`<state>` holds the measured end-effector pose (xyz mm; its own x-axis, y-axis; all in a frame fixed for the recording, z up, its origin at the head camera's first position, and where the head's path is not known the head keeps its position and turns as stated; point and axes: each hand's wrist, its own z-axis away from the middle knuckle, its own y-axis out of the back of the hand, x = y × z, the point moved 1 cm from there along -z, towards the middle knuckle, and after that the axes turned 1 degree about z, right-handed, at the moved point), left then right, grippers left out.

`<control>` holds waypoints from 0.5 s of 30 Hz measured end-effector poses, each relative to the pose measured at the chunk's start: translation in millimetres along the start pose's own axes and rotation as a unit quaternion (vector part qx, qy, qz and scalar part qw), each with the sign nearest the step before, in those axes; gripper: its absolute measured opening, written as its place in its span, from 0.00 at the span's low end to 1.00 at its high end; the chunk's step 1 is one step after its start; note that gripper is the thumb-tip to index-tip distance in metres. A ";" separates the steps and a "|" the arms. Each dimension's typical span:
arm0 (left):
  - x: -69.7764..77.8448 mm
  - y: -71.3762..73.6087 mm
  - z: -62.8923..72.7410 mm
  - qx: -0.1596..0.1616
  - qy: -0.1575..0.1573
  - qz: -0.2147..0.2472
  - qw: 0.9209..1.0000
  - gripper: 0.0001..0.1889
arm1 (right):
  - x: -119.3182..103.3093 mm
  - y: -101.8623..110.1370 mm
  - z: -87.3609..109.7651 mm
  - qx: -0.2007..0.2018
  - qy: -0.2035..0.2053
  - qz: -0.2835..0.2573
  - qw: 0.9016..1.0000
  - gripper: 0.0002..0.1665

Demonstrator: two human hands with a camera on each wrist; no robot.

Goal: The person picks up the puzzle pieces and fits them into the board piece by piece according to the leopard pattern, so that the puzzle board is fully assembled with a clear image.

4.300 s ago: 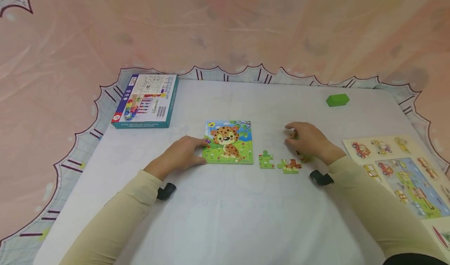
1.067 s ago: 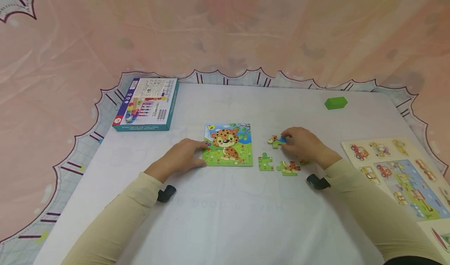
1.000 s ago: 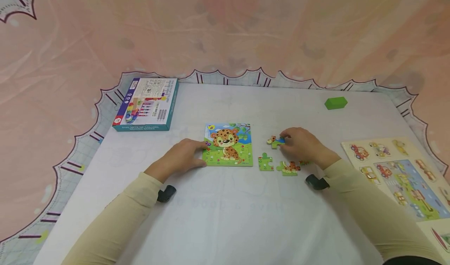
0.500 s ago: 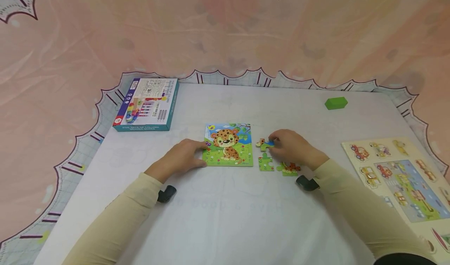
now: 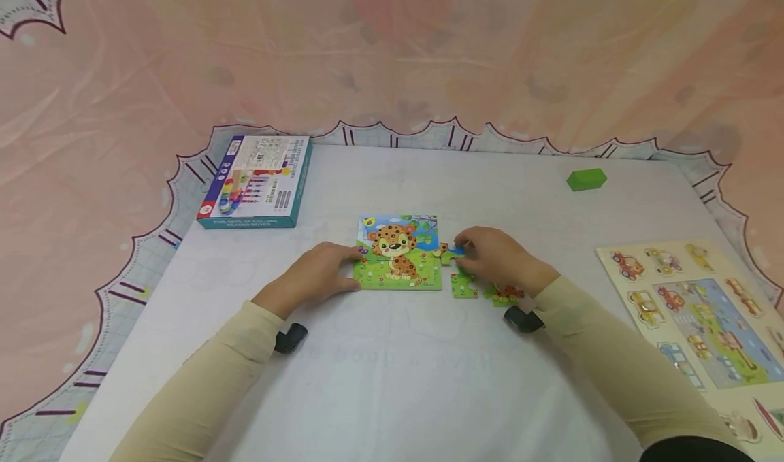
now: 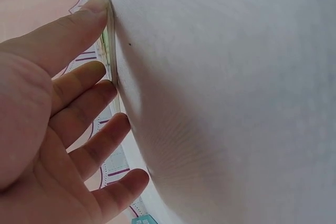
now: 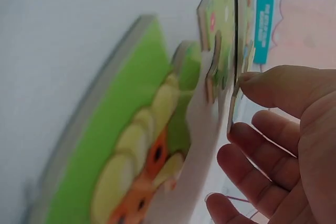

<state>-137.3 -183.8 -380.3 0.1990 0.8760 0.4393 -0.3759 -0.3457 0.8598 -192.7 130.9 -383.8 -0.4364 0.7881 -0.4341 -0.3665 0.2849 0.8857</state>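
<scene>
Blue, green and spotty orange, a little jigsaw piece [image 5: 450, 254] is pinched between the thumb and fingertips of the right hand [image 5: 502, 258], at the right edge of the leopard puzzle [image 5: 397, 252]. Fingertips cover one end of it, and I can't tell if its other end touches the puzzle or sits just over it. The left hand [image 5: 309, 275] has its finger and thumb apart, touching the puzzle's left edge, with the other fingers loosely spread. Just below the right hand are a flowery green piece [image 5: 463, 286] and an orange-and-green piece [image 5: 505, 294]; the hand blocks bits of both, and the second looks big and blurry from the right wrist. Over on the right, a wooden picture board [image 5: 644, 279] with cars is cut off, and the right sleeve [image 5: 618, 353] gets in its way. Farther back are a green block [image 5: 586, 179] and, on the left, a flat cardboard box [image 5: 257, 183] whose small words are too tiny to read.
</scene>
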 end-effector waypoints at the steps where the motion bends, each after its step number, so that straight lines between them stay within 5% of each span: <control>1: 0.0 0.1 0.1 0.000 0.001 0.000 1.000 0.31 | -1.1 -0.2 -0.7 0.001 0.003 -0.001 1.000 0.25; 15: 0.2 1.1 -0.6 -0.004 0.004 0.004 1.000 0.31 | -22.0 -2.2 -13.0 -0.015 0.012 0.006 1.000 0.26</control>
<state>-138.3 -183.8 -379.4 0.1893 0.8760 0.4435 -0.3851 -0.3493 0.8542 -193.0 105.9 -378.3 -0.4608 0.7775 -0.4280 -0.3863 0.2584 0.8854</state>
